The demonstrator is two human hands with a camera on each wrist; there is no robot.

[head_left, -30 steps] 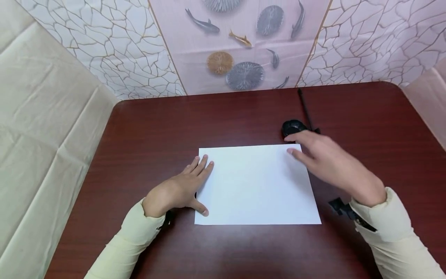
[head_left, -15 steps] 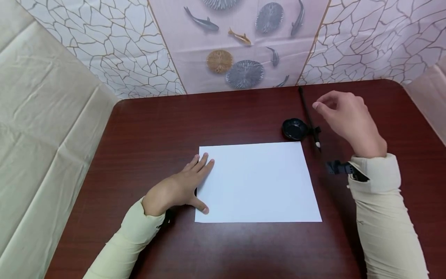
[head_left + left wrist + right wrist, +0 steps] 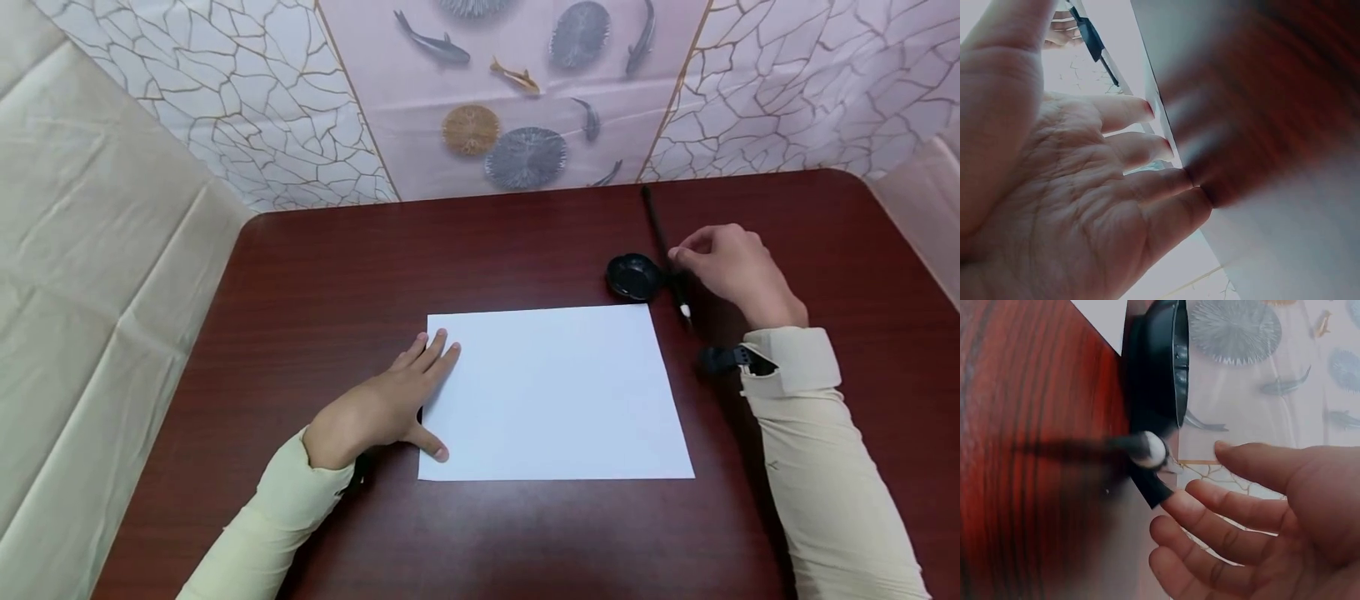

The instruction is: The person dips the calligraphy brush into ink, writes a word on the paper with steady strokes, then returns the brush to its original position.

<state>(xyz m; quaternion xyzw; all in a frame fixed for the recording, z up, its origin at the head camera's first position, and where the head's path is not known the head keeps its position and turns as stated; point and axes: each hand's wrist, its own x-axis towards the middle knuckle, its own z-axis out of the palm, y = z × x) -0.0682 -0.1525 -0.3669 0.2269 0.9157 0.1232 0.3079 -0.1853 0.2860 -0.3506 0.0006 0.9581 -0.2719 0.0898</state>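
My left hand (image 3: 386,408) lies spread on the left edge of a blank white sheet of paper (image 3: 558,396), fingertips and thumb on it. In the left wrist view, the palm and straight fingers (image 3: 1154,184) show. At the upper right, a black ink brush (image 3: 655,223) with a white collar (image 3: 1155,449) lies on a small rest attached to a black dish (image 3: 633,277). My right hand (image 3: 738,271) hovers just right of the brush handle, thumb and index finger close to it. In the right wrist view, thumb and index finger stand apart, with nothing pinched between them.
The dark red-brown table (image 3: 360,258) carries the paper, dish and brush. The dish stands close to the paper's far right corner. A patterned cloth (image 3: 525,100) hangs behind the table's far edge, and a cream cloth (image 3: 105,275) is at the left.
My right hand has left the paper's far right corner, swung out to the right, then come down and left to the brush. My left hand has stayed on the paper.
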